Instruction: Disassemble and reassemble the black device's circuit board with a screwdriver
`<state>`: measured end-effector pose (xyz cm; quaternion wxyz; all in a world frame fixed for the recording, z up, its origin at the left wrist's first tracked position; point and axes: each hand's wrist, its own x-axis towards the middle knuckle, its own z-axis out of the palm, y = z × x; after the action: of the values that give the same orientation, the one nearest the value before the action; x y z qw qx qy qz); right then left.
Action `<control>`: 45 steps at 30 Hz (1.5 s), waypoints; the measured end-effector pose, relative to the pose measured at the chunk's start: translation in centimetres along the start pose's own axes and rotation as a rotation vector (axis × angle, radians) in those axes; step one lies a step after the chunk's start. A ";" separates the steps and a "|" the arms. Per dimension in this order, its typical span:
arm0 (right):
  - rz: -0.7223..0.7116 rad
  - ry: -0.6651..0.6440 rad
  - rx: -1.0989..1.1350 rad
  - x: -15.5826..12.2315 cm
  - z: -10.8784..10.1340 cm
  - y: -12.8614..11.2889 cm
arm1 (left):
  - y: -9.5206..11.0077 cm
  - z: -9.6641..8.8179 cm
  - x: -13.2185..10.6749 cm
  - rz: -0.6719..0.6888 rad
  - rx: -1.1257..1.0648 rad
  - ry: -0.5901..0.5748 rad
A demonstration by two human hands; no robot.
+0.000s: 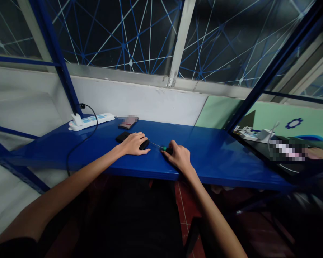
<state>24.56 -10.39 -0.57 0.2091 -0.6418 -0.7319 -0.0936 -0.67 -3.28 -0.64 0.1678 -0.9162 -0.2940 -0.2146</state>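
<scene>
My left hand lies over a small black object on the blue shelf, fingers curled round it. My right hand is closed on a screwdriver with a green and black handle; its thin shaft points left toward the black object. Just behind my left hand a second flat black piece rests on the shelf.
A white power strip with a plug and black cable sits at the shelf's back left. A dark flat device lies beside it. Blue frame posts rise behind. To the right, another bench holds white items.
</scene>
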 end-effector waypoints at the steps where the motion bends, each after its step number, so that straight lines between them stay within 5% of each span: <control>1: 0.007 -0.011 -0.011 0.0 0.0 0.0 | 0.0 0.0 0.0 0.000 0.000 0.003; 14: -0.058 0.028 0.127 -0.1 -0.1 0.6 | 0.0 -0.1 0.1 -0.005 -0.002 -0.018; 31: -0.049 -0.049 0.026 0.2 -0.2 0.3 | -0.2 0.2 0.0 -0.011 -0.007 -0.018; 45: -0.082 0.037 0.071 0.0 -0.1 0.6 | -0.1 0.0 0.1 -0.006 -0.012 -0.009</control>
<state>25.14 -10.38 -0.55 0.2411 -0.6016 -0.7564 -0.0879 -0.64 -3.19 -0.57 0.1601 -0.9172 -0.2963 -0.2130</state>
